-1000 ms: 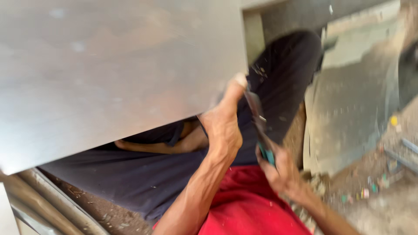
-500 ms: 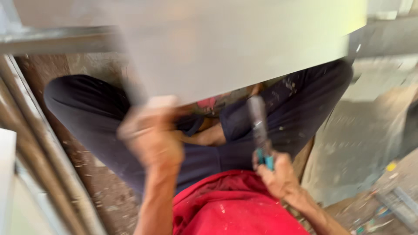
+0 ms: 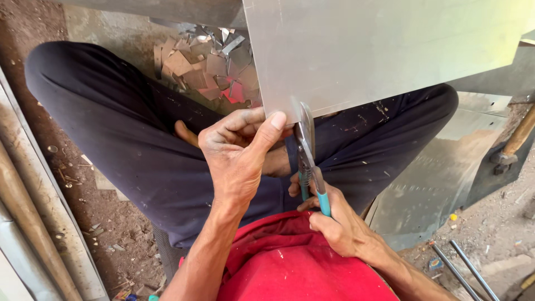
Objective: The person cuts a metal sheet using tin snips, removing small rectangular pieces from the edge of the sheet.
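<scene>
- Metal pipes/rails [image 3: 25, 223] run along far left on dirt floor, rusty-brown; no labels or signs on them. View is sharp now vs blurred 0.5 s ago, so head has settled.
- Dark trousers [image 3: 122, 128] of the seated person, legs crossed, dusty; bare foot just shows under the left hand.
- Pile of sheet-metal offcuts [image 3: 206, 64] on ground beyond the knees, silvery w/ a reddish bit among them. Wasn't in view 1 s ago, when the sheet covered that area.
- Left hand [image 3: 239, 147]: thumb and fingers pinched on the lower left corner of the metal sheet [image 3: 384, 50]. 0.5 s ago this hand was lower and blurred in motion; now it grips the edge right beside the blades.
- Tin snips [image 3: 307, 161], teal handles, blades at the sheet's bottom edge, touching it. Earlier they hung below the sheet, apart from it; judged: a cut at that corner is starting.
- Right hand [image 3: 340, 226] clenched round the snip handles, over the red shirt [image 3: 301, 267].
- Sheet now fills upper right, held over the lap; 1 s ago it filled upper left.
- Right side: another grey sheet [image 3: 440, 184] on the ground, wooden handle w/ metal head [image 3: 515, 142], two thin rods [image 3: 465, 270]. No pkgs, labels or signs visible anywhere.
</scene>
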